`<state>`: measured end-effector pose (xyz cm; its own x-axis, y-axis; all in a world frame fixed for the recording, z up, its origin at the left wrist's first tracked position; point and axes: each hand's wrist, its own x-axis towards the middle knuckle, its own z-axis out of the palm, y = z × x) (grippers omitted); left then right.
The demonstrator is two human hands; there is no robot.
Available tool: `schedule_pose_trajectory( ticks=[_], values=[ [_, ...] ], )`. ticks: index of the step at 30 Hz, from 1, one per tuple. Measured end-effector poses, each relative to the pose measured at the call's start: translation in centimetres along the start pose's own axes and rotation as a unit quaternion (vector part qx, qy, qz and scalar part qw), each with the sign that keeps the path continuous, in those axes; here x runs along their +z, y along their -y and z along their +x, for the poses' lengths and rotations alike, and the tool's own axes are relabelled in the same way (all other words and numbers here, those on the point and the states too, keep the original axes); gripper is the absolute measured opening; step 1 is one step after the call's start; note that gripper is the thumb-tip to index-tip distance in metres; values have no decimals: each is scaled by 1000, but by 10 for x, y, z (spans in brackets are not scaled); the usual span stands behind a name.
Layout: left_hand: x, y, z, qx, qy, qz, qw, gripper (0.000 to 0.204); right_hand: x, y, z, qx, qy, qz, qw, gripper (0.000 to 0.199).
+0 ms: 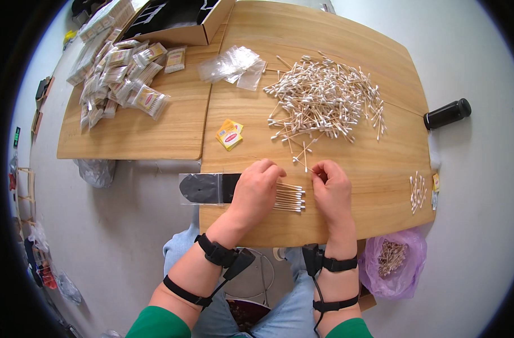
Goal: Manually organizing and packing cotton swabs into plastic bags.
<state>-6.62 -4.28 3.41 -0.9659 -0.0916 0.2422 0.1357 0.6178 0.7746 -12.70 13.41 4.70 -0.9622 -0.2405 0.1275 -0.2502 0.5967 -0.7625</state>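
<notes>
A row of cotton swabs (290, 198) lies side by side near the table's front edge, white tips to the right. My left hand (256, 188) rests over their left ends with its fingers curled together, covering part of a black strip with a rounded end (200, 188) in a clear plastic sleeve. Its thumb is hidden. Just right of the row, my right hand (331, 188) is closed in a pinch on a thin cotton swab (303, 165). Beyond both hands spreads a large loose pile of cotton swabs (324, 96), with a few strays at its near side.
Small yellow cards (230, 135) and clear plastic bags (234, 65) lie left of the pile. Filled swab packets (119, 79) are heaped by a cardboard box (195, 35). At right are a black bottle (447, 114), several separate swabs (418, 192) and a purple bag (412, 276).
</notes>
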Motion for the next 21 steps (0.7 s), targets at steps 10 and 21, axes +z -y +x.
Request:
schedule_pose_trajectory(
  ticks=[10,21],
  values=[
    [8,3,2,47,-59,28,997,18,-2,7,2,-24,78,2,997,10],
    [9,0,3,44,-44,56,996,10,18,18,2,-76,22,-153,985,15]
  ],
)
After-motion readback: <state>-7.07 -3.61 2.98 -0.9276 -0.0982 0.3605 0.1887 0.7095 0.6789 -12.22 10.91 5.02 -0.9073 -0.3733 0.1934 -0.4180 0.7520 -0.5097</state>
